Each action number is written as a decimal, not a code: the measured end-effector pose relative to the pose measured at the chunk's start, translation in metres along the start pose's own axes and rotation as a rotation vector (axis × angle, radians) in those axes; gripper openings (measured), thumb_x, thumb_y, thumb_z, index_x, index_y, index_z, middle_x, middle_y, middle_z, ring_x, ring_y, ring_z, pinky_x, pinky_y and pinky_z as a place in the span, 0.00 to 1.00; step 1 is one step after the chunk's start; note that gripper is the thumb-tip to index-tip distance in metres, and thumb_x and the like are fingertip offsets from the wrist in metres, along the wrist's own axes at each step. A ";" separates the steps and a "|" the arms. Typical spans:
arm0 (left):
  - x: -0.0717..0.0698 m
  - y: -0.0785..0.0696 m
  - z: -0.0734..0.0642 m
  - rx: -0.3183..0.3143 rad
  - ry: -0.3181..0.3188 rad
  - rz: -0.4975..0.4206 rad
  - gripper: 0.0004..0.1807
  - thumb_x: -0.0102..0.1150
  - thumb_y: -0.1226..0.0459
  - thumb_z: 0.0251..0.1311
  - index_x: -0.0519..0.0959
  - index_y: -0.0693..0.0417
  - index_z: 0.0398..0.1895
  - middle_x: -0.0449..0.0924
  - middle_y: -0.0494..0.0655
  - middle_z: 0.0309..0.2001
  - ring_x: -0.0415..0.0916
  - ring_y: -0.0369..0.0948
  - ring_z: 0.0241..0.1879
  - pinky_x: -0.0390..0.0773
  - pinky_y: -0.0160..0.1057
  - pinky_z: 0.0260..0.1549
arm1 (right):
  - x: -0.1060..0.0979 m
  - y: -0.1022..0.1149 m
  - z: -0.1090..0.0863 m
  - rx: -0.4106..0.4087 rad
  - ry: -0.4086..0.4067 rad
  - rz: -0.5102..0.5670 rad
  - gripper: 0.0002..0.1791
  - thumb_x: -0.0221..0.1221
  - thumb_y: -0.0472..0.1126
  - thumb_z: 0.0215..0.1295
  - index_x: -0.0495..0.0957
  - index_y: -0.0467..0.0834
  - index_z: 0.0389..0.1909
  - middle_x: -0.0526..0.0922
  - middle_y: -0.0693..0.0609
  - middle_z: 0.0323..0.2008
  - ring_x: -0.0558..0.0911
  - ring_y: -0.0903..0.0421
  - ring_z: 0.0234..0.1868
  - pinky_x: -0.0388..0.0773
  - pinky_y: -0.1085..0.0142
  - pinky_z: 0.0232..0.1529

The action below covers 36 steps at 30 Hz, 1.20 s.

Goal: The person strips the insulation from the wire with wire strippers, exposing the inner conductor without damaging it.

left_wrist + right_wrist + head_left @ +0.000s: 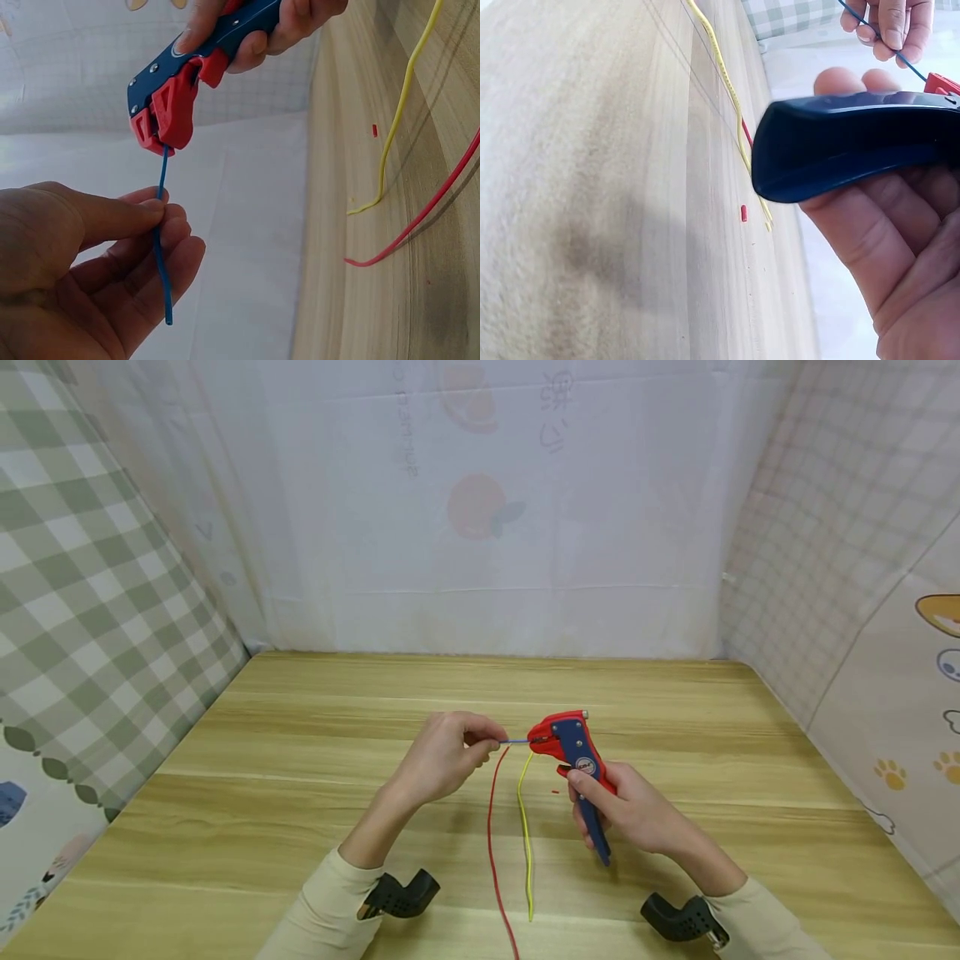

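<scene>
My left hand (447, 756) pinches a blue wire (163, 259) between thumb and fingers, its free end hanging past the fingertips in the left wrist view. The wire's other end sits in the jaws of a red and dark blue wire stripper (576, 747). Around the stripper's handle (840, 146) curl the fingers of my right hand (626, 806), thumb over the round emblem. Both hands are raised above the wooden table. A red wire (491, 835) and a yellow wire (527, 843) lie on the table below, between the two forearms.
A short bit of red insulation (743, 213) lies on the wooden table (300, 735) near the yellow wire's end. White printed sheeting (360, 527) hangs along the back, green checked cloth (90, 527) along the left, and patterned cloth (862, 635) along the right.
</scene>
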<state>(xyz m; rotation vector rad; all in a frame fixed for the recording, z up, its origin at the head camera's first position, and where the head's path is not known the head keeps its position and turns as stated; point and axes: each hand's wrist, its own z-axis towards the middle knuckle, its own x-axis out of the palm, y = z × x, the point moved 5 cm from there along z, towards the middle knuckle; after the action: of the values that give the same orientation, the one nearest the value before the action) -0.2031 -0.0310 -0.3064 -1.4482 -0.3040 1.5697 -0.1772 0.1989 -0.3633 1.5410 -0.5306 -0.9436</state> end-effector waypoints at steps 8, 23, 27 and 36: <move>-0.001 -0.001 -0.001 0.007 0.004 0.032 0.06 0.66 0.70 0.67 0.91 0.55 0.40 0.91 0.44 0.34 0.80 0.30 0.30 0.78 0.30 0.31 | 0.001 0.001 0.000 -0.013 -0.010 -0.011 0.23 0.45 0.43 0.87 0.68 0.24 0.41 0.81 0.36 0.24 0.83 0.52 0.19 0.85 0.54 0.23; 0.005 0.003 0.000 0.013 0.026 0.072 0.04 0.67 0.69 0.66 0.90 0.54 0.37 0.88 0.42 0.29 0.76 0.30 0.27 0.77 0.30 0.32 | 0.002 -0.009 0.001 0.042 -0.199 -0.082 0.27 0.45 0.47 0.87 0.69 0.25 0.36 0.75 0.50 0.15 0.75 0.56 0.10 0.76 0.59 0.12; 0.005 0.005 0.001 -0.016 0.028 0.063 0.04 0.67 0.69 0.65 0.90 0.53 0.35 0.87 0.41 0.28 0.76 0.31 0.27 0.77 0.31 0.31 | 0.001 -0.008 0.002 0.029 -0.168 -0.088 0.26 0.45 0.47 0.87 0.69 0.26 0.36 0.75 0.48 0.15 0.76 0.51 0.10 0.77 0.58 0.13; 0.003 0.008 0.002 -0.068 0.038 0.065 0.06 0.64 0.69 0.64 0.90 0.52 0.35 0.87 0.40 0.30 0.79 0.35 0.29 0.77 0.32 0.29 | 0.002 -0.004 0.003 -0.019 -0.063 0.061 0.27 0.42 0.45 0.88 0.68 0.19 0.45 0.84 0.42 0.26 0.88 0.50 0.22 0.88 0.51 0.29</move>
<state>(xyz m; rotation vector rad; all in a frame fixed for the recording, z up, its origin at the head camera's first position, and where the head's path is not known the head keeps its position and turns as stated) -0.2081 -0.0323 -0.3138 -1.5529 -0.2929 1.5955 -0.1788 0.1968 -0.3673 1.4741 -0.6089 -0.9497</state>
